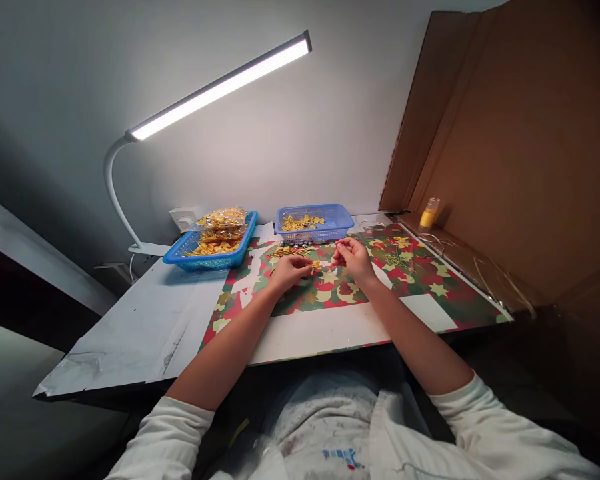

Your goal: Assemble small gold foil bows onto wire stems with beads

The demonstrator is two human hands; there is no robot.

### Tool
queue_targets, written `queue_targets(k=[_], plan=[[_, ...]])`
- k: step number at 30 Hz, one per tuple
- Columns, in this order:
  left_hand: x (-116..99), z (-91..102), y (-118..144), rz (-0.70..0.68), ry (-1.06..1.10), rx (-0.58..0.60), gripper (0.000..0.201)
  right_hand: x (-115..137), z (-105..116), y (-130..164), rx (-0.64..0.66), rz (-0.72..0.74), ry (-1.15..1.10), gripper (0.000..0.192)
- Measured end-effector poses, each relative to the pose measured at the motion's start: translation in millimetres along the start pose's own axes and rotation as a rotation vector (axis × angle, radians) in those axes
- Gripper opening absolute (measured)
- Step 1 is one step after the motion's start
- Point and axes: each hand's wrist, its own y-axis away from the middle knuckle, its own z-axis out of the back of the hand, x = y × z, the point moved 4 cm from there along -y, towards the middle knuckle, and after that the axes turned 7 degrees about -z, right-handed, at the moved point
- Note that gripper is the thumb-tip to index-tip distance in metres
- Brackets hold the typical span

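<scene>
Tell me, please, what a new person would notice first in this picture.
Most striking is the lit bar lamp, slanting across the wall above the table. Below it, on the red and green patterned sheet, the left hand and the right hand meet over a small yellow piece. Behind them stand two blue baskets holding more yellow pieces.

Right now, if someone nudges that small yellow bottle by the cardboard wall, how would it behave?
The yellow bottle stands upright and looks narrow, so it would probably tip easily. It seems plastic, likely light. Its round body would probably roll along the cardboard wall.
</scene>
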Motion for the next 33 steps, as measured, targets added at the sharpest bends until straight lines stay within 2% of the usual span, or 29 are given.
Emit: queue_targets(k=[8, 13, 15, 23, 33], plan=[[-5, 1.6, 1, -0.066, 0.004, -0.074, 0.015, -6, -10, 6, 0.120, -0.071, -0.011, 0.019], [-11, 1.9, 2, -0.103, -0.029, -0.086, 0.014, -22, -17, 9, 0.135, -0.100, 0.118, 0.006], [-15, 2.0, 3, -0.115, -0.031, -0.092, 0.014, -25, -18, 12, 0.131, -0.050, 0.214, 0.002], [-22, -0.4, 3, -0.084, 0.126, -0.084, 0.023, -13, -21, 20, 0.038, 0.244, 0.695, 0.015], [-21, -3.1, 3, -0.055, 0.201, -0.077, 0.029, -17, -23, 18, 0.043, 0.259, 0.783, 0.017]])
